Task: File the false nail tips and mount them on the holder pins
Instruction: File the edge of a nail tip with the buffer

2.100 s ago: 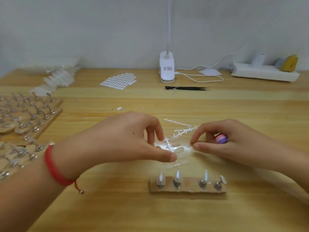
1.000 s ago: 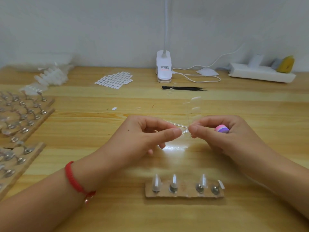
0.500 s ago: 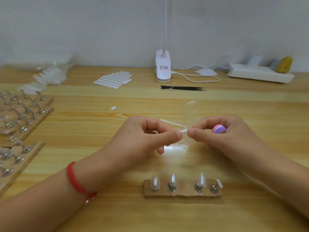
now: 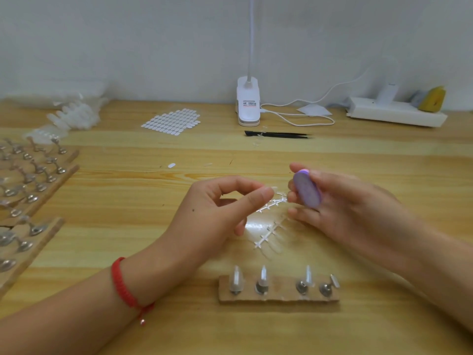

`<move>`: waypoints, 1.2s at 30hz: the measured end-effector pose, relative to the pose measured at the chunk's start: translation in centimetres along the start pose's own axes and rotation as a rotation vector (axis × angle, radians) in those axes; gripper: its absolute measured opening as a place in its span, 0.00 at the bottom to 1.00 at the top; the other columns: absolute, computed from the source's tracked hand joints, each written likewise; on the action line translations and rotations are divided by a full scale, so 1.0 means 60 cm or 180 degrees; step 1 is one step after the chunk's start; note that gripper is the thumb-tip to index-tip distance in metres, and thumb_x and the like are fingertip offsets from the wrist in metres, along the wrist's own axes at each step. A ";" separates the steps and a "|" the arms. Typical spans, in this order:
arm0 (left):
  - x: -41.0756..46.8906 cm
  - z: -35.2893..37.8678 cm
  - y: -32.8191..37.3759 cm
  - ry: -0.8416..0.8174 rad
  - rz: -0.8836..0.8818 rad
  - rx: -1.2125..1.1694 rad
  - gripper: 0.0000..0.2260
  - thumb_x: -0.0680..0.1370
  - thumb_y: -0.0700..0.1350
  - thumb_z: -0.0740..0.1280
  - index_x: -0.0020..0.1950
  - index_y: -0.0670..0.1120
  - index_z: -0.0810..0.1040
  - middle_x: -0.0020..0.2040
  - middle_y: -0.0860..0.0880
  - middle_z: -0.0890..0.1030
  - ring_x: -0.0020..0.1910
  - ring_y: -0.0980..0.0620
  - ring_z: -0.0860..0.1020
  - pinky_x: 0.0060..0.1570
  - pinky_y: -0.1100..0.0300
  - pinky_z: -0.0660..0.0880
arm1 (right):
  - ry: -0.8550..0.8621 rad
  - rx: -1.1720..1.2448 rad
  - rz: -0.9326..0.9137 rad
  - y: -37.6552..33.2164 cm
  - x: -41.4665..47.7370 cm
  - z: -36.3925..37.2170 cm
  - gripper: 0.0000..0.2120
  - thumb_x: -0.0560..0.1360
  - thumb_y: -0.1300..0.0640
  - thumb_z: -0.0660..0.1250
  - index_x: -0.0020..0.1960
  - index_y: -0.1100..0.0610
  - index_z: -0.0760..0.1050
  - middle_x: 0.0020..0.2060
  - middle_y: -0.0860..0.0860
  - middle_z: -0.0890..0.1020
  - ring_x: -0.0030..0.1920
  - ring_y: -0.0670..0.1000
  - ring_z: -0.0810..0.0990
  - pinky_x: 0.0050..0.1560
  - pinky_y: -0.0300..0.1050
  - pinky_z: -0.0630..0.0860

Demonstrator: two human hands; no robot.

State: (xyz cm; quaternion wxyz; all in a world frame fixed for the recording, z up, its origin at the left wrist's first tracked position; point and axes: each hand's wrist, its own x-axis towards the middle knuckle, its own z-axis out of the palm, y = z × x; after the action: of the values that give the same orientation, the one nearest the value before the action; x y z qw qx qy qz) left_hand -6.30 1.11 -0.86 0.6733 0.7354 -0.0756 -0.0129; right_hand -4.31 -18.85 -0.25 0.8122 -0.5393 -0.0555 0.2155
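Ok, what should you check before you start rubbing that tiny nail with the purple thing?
1. The left hand pinches the nail tip: ok.
2. The right hand holds the purple file: ok.
3. File touches the tip: not ok, a gap shows.
4. Tip's edge needs filing: cannot tell, too small and clear.
5. A free spot on the near holder block: not ok, all four pins seem to carry tips.
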 end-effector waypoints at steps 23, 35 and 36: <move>0.004 0.005 -0.004 -0.0389 0.0055 -0.0045 0.08 0.66 0.52 0.71 0.35 0.48 0.82 0.20 0.55 0.71 0.18 0.59 0.66 0.24 0.73 0.63 | 0.0219 -0.0562 -0.0036 0.015 0.001 0.015 0.17 0.63 0.52 0.73 0.51 0.55 0.85 0.44 0.57 0.86 0.43 0.49 0.85 0.39 0.37 0.80; 0.008 0.000 -0.011 -0.0319 -0.0032 0.0016 0.12 0.65 0.55 0.77 0.35 0.48 0.82 0.20 0.51 0.68 0.20 0.56 0.65 0.24 0.70 0.64 | 0.0087 -0.0603 0.0166 0.011 0.002 0.017 0.17 0.62 0.52 0.74 0.50 0.55 0.85 0.43 0.57 0.86 0.39 0.48 0.84 0.38 0.37 0.79; 0.007 0.001 -0.011 -0.0345 -0.0051 0.0034 0.11 0.65 0.55 0.75 0.35 0.48 0.82 0.19 0.51 0.68 0.20 0.55 0.65 0.25 0.69 0.64 | 0.0140 -0.0573 0.0146 0.011 0.002 0.016 0.17 0.62 0.52 0.74 0.50 0.54 0.85 0.42 0.57 0.86 0.39 0.48 0.84 0.38 0.37 0.79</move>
State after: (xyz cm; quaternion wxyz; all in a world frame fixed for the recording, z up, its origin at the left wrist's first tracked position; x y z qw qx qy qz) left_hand -5.81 1.04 -1.50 0.6641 0.7378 -0.1062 -0.0577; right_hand -4.72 -17.79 -0.47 0.7563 -0.6158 -0.0444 0.2163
